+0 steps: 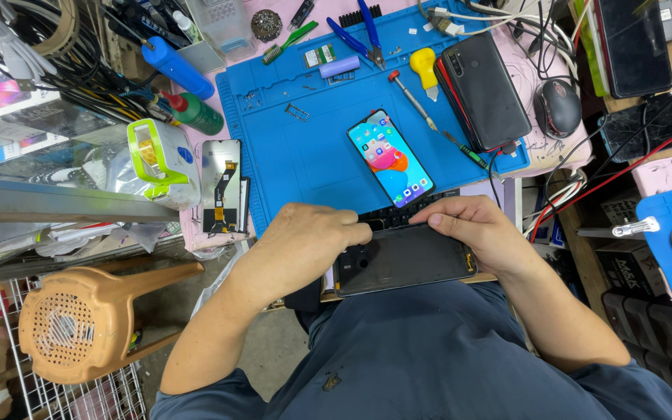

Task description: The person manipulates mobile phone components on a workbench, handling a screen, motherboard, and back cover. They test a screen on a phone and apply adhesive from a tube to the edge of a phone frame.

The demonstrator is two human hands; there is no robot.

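Note:
A dark phone (402, 259) with a black, unlit screen lies across my lap at the near edge of the blue work mat (297, 148). My left hand (305, 241) grips its left end, fingers curled over the top edge. My right hand (480, 229) holds its right end, thumb pressed on the upper edge. Just beyond them a second phone (390, 157) lies on the mat with its screen lit and colourful. A dark keyboard edge shows between the hands.
On the mat lie a screwdriver (418, 101), blue pliers (363, 35), a yellow pry tool (425, 70) and a black phone (484, 89). A loose display panel (222, 185) sits left of the mat, a mouse (558, 107) to the right. An orange stool (87, 315) stands lower left.

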